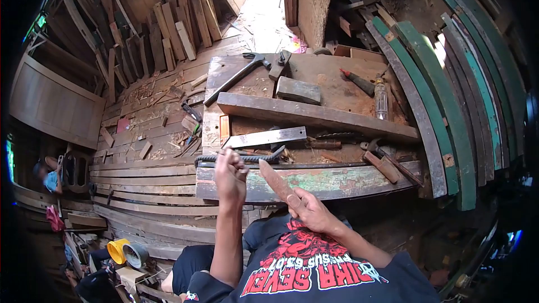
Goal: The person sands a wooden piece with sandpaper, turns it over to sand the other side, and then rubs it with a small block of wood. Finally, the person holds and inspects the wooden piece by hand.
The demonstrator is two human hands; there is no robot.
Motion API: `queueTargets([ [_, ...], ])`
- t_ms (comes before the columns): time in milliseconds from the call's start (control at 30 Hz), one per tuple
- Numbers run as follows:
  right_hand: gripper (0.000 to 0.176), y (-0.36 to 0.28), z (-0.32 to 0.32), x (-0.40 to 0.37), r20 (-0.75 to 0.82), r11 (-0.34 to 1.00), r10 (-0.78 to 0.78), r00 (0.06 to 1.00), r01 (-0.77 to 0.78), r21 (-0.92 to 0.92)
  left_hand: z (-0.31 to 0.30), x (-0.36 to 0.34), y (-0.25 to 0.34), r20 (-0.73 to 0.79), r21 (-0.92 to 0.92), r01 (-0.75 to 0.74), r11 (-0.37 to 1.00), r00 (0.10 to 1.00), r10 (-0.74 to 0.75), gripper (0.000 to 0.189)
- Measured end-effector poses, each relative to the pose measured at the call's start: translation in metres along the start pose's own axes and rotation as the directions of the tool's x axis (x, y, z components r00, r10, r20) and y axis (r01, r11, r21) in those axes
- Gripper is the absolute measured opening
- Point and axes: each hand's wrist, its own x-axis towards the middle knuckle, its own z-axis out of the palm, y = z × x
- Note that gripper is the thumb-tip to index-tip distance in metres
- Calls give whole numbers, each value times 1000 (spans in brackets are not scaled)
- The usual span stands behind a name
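My right hand (311,210) is closed round the lower end of a flat, brownish tapered piece (275,180), which points up and left over the bench's near edge. Just left of its tip, my left hand (230,177) is raised with its fingers curled; what they hold, if anything, is too small to make out. Behind the hands, a dark twisted metal bar (252,159) lies along the near side of the bench. A metal square with a wooden stock (266,137) rests beyond it.
On the bench are a claw hammer (238,78), a wooden block (298,90), a long plank (314,115) and a clear bottle (381,101). Green-painted boards (432,90) lean at the right. Another person (50,178) is at the far left.
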Motion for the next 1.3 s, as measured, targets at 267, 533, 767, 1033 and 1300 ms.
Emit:
queueTargets([
  [267,51,-4,1,8,-231,971,-219,948,189,-144,33,-60,-59,305,441,195,876,885,-351,39],
  [533,51,14,4,4,-206,919,-161,965,70,-389,46,-44,-45,288,328,66,942,943,-166,26],
  [767,52,-5,8,-5,-140,890,-95,986,21,-456,41,-5,-19,297,-187,417,889,887,-353,48],
  [1033,43,-17,10,2,-98,844,-217,971,136,-519,48,-9,-12,4,-69,82,994,997,-82,45],
  [1300,37,-10,4,4,-103,660,-326,940,148,-737,29,3,-55,17,455,-401,795,897,442,37],
])
